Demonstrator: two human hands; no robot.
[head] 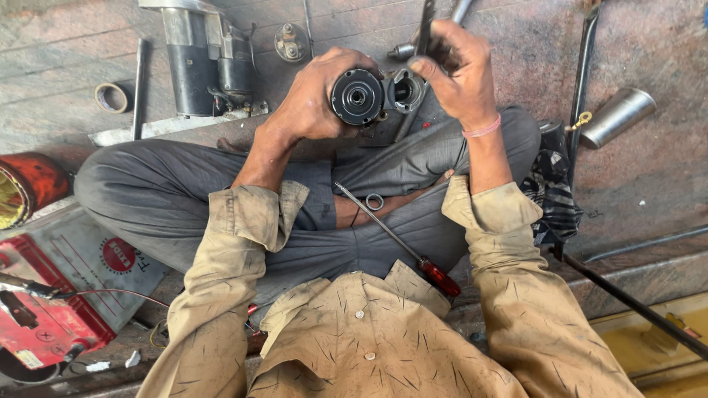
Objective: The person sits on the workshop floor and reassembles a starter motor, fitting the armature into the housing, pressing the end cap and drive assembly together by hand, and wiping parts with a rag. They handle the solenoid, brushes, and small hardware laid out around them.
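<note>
Worn stone floor (649, 44) spreads around you as you sit cross-legged, holding a small motor housing (369, 96) above your lap, its round end face toward you and its long axis pointing away. Your left hand (317, 96) is wrapped around the housing; your right hand (461, 74), just right of it, is closed on a thin dark tool (425, 26) standing upright over its right side. Below the housing, a red-handled screwdriver (398, 242) lies across your lap.

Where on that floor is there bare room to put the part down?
Bare floor lies upper right, between the black rod and the steel cup, and far left above the tape ring. Around the starter motor and beside the red battery it is crowded.
</note>
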